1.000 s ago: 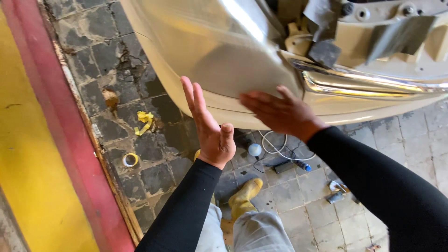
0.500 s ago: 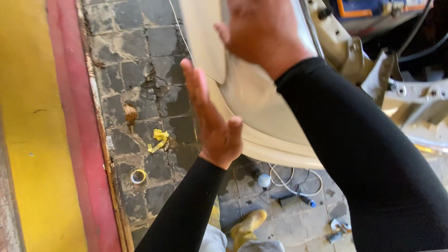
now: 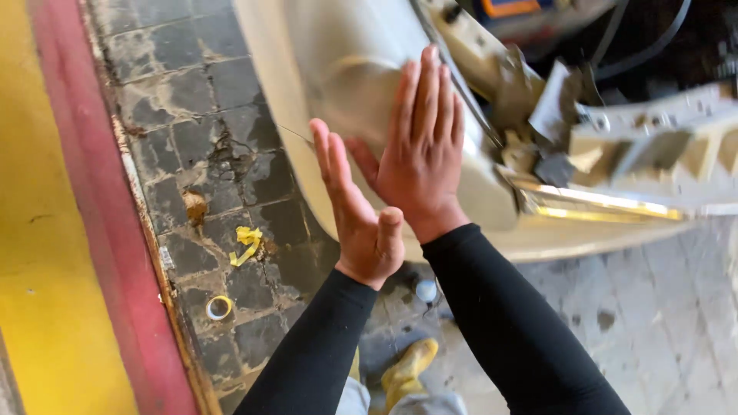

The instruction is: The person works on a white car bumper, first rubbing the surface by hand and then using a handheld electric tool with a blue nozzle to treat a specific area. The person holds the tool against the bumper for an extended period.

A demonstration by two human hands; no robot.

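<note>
My right hand (image 3: 421,146) lies flat and open on the cream car panel (image 3: 338,69), which hangs tilted above the tiled floor (image 3: 207,146); my left hand (image 3: 355,207), fingers spread, holds nothing beside it. Unsupported, the panel could slip and scrape.

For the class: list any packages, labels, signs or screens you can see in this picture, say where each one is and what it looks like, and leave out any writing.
Possible label or screen: top edge, past the cream body panel under the right hand; an orange patch in a dark blue frame, too cut off to tell which.
Tape roll: on the dark paving, lower left of the left hand; a small ring, yellow and white.
No packages or signs.
</note>
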